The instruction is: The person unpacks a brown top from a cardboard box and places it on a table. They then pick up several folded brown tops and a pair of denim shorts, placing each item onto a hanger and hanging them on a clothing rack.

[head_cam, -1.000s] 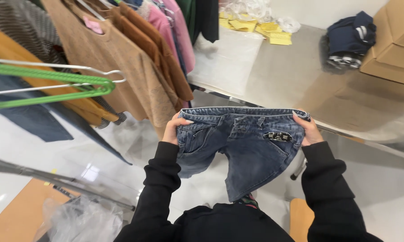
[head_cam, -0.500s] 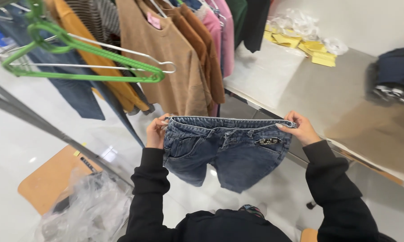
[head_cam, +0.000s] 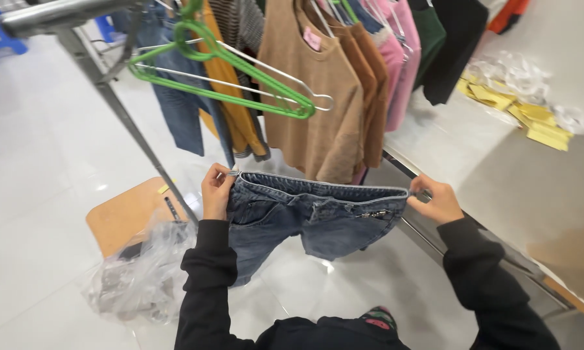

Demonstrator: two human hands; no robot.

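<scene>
Both hands, left hand (head_cam: pixel 217 190) and right hand (head_cam: pixel 436 199), grip the waistband of blue jeans (head_cam: pixel 305 217) stretched between them. Just above hang a green hanger (head_cam: pixel 240 78) and tan sweater (head_cam: pixel 318 104); a grey surface (head_cam: pixel 499 168) lies right.

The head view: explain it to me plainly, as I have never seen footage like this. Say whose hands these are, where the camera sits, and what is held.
The camera sits on a person's head and looks down, so both black-sleeved arms are the person's own. The left hand and right hand each grip one end of the waistband of a pair of blue jeans, stretched flat between them, legs hanging. Above hangs a clothes rail with sweaters and empty green hangers. On the right stands a grey table with yellow packets. A clear plastic bag lies on the floor.
</scene>
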